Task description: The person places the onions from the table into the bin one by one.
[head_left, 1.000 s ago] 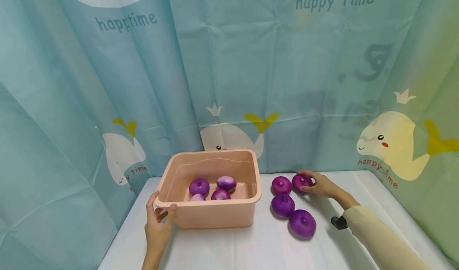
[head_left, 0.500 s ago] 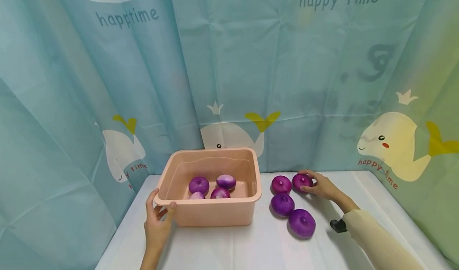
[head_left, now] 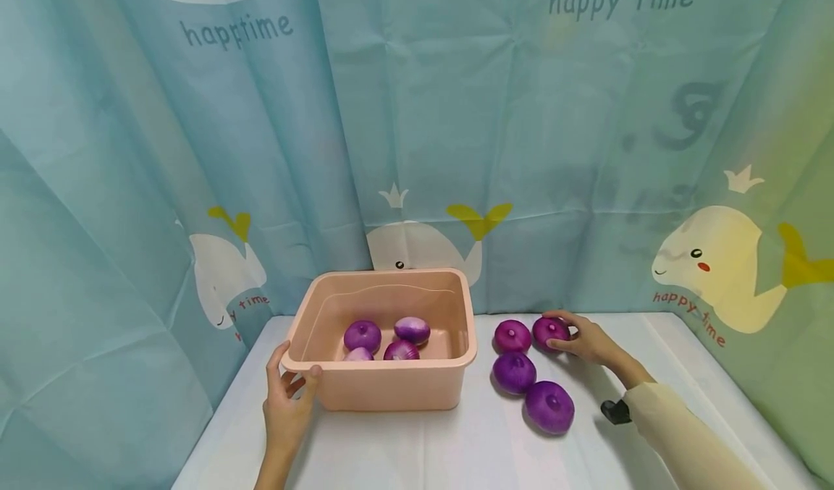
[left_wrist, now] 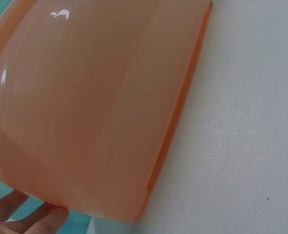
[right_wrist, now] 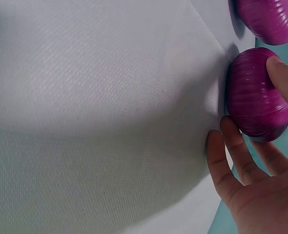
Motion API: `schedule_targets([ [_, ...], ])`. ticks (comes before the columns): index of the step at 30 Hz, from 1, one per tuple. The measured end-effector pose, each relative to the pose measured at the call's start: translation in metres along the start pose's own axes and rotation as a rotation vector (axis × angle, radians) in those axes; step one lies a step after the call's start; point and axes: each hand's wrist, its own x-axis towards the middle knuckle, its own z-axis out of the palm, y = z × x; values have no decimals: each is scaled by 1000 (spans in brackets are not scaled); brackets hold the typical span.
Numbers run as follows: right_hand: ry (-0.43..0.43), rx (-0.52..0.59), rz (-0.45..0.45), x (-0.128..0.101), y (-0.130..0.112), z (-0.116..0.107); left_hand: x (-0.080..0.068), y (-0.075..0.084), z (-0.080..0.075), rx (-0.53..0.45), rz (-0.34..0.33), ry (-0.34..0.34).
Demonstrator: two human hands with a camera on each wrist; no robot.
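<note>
A pink plastic tub (head_left: 391,389) stands on the left half of the table, with several red onions (head_left: 362,336) inside it. My left hand (head_left: 285,410) grips the tub's near left corner, thumb at the front rim and fingers along the left side. In the left wrist view, fingers (left_wrist: 41,217) show at the tub's lower edge. At the back right, my right hand (head_left: 583,338) holds a red onion (head_left: 549,333) resting on the table. The right wrist view shows the thumb on top of this onion (right_wrist: 256,97) and the other fingers around its side.
Three more red onions (head_left: 514,373) lie close together between the tub and my right hand. The white-covered table (head_left: 456,454) ends at the back against a blue-green curtain (head_left: 554,258) with whale prints.
</note>
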Motion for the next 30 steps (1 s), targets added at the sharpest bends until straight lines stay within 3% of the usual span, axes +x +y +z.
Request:
schedule_targets([
  [9,-53,26,18,1,-1,-3,0,-2,0,-4,-4,-3],
  [15,-51,-34,-40,3,-5,-9,0,-3,-1,-9,3,-15],
  [30,-81,-4,-157,12,-45,-58,0,-1,-1,-7,-1,-15],
])
